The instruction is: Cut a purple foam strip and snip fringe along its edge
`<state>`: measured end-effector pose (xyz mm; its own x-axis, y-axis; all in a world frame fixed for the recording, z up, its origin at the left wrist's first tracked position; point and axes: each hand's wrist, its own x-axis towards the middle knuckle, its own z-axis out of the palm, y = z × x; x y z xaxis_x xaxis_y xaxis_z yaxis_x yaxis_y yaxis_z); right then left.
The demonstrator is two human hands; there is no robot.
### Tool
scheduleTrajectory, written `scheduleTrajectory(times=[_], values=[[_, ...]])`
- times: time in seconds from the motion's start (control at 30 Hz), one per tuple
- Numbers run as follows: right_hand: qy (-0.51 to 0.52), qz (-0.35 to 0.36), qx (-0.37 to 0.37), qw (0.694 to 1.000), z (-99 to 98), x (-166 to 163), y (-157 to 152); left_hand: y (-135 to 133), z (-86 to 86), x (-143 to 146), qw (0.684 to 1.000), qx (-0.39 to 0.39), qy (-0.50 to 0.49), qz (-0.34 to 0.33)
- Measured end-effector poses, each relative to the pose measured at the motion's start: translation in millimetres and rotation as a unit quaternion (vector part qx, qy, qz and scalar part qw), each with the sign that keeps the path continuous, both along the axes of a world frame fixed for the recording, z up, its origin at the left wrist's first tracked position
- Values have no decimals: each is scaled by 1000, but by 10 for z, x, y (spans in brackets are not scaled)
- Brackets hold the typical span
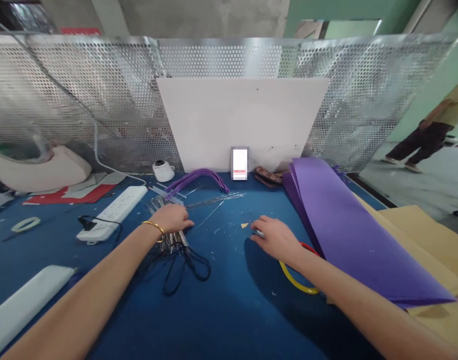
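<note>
My left hand [172, 218], with a gold bangle on the wrist, lies curled over a bundle of clear thin strips [164, 220] and black cords [187, 265] on the blue table [221, 300]. Its fingers are bent down onto the bundle. My right hand [274, 237] rests on the table over scissors with red and yellow handles [298, 280], fingers closed around the top of them. Thin metal wires [213, 201] lie just beyond both hands. A small yellow scrap [244, 225] sits between the hands.
Purple sheets [349, 225] lie on brown paper [427, 245] at the right. Purple strips [198, 178], a white power strip [112, 212], a tape ring [25, 224], a white board [244, 120] and a perforated metal screen [82, 100] stand behind. A person walks at far right [427, 135].
</note>
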<state>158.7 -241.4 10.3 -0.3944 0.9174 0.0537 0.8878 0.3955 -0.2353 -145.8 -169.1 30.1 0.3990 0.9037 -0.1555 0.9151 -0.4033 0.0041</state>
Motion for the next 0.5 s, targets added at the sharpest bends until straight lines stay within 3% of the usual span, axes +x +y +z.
scheduleTrajectory(times=[0.07, 0.17, 0.33, 0.5], values=[[4, -42, 9, 999, -30, 266, -50, 4, 30, 93, 1000, 4, -15, 2], [17, -76, 13, 997, -141, 492, -82, -12, -19, 471, 998, 2, -56, -19], [35, -67, 25, 997, -320, 535, -92, -56, -298, 1181, 991, -20, -125, -30], [46, -45, 55, 996, -388, 536, -88, -40, -433, 1408, 983, -57, -176, 2]])
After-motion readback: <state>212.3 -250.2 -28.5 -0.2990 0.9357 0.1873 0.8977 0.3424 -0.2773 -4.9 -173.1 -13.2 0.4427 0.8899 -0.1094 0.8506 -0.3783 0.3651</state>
